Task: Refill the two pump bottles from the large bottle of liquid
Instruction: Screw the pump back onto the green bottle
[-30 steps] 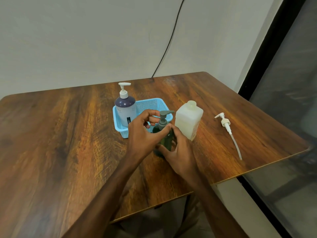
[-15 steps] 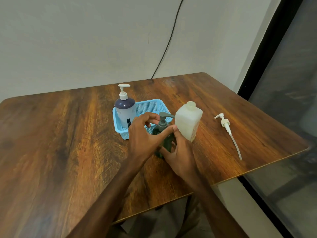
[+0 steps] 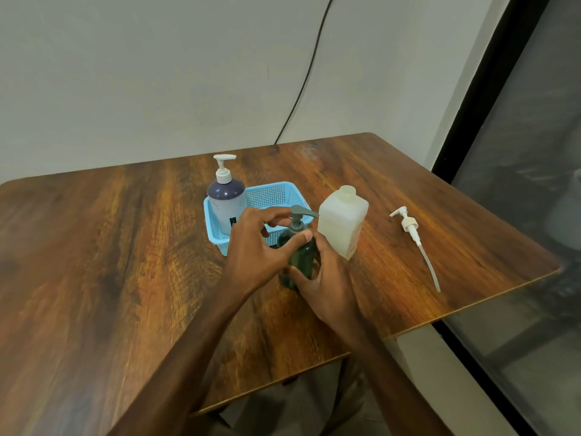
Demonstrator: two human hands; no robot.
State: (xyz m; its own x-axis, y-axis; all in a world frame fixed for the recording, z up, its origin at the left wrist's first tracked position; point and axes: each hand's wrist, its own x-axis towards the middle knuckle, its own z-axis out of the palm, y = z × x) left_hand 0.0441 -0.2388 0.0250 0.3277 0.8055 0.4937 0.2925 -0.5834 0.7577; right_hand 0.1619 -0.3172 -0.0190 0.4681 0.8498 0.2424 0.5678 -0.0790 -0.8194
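My right hand [image 3: 328,280] is gripping the green pump bottle [image 3: 302,259] on the tabletop [image 3: 125,247]; my left hand [image 3: 256,247] is pinching, it seems, its pump collar [image 3: 297,227].

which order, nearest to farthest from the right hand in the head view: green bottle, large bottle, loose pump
1. green bottle, gripped by the right hand
2. large bottle, just behind the hand
3. loose pump, lying far right

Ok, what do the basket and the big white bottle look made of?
The basket looks like light blue moulded plastic: fine mesh walls, smooth solid rim. The large bottle looks like translucent matte plastic, with an open neck; its milky tone could be the wall or the liquid.
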